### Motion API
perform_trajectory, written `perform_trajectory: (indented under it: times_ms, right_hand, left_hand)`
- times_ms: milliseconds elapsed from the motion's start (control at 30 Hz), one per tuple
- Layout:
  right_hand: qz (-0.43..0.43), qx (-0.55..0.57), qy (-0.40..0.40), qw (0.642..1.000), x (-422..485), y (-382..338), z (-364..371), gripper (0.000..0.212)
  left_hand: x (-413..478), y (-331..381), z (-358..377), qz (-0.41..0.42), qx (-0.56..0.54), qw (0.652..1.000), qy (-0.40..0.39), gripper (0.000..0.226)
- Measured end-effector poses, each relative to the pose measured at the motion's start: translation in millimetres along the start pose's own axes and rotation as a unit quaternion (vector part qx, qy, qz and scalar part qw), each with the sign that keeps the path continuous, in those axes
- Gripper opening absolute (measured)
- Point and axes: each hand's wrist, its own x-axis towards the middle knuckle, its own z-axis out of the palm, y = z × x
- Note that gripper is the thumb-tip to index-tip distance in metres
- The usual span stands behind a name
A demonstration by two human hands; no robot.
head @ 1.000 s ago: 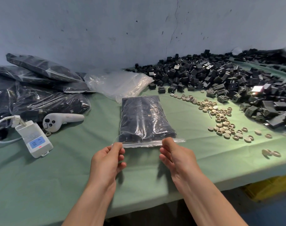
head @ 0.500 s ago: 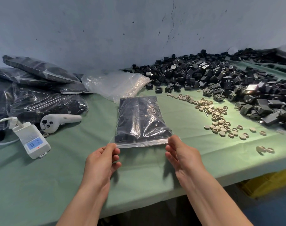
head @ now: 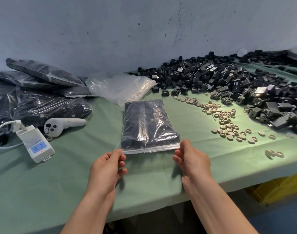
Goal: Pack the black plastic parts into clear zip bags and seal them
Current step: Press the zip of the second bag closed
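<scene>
A clear zip bag [head: 148, 125] full of black plastic parts lies on the green table [head: 42, 186] in front of me, its zip strip toward me. My left hand [head: 107, 166] pinches the left end of the strip. My right hand [head: 190, 157] pinches the right end. The strip is stretched between the two hands. A big heap of loose black plastic parts [head: 228, 85] covers the table at the back right.
Filled bags [head: 42, 98] are piled at the left, with a bundle of empty clear bags [head: 120, 86] behind the held one. A white controller [head: 63, 124] and a white device [head: 36, 144] on a cable lie at the left. Several beige rings [head: 227, 122] are scattered at the right. A yellow crate [head: 276, 190] sits under the table edge.
My right hand has slid rightward along the zip strip to its right end. My left hand has stayed at the left end.
</scene>
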Motion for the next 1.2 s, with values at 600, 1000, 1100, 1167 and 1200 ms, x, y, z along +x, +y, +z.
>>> perform_trajectory:
  times_ms: [600,1000,1100,1167,1200]
  right_hand:
    - [-0.028,0.009,0.007,1.000,6,2,-11,0.018]
    - [-0.188,-0.201,-0.007,0.961,19,-24,-16,0.018]
    - [-0.202,-0.305,-0.091,0.926,32,-30,-4,0.036]
    - [-0.194,-0.359,-0.115,0.906,39,-28,4,0.043]
    - [-0.191,-0.370,-0.126,0.900,41,-26,7,0.042]
  left_hand:
    - [-1,-1,-8,-0.006,0.001,1.000,0.006,0.017]
    - [21,9,-19,0.083,0.059,0.992,0.074,0.020]
    - [30,7,-12,0.057,0.085,0.995,0.006,0.022]
    - [38,6,-5,0.061,0.150,0.986,-0.028,0.027]
    - [42,7,-1,0.070,0.184,0.980,-0.037,0.024]
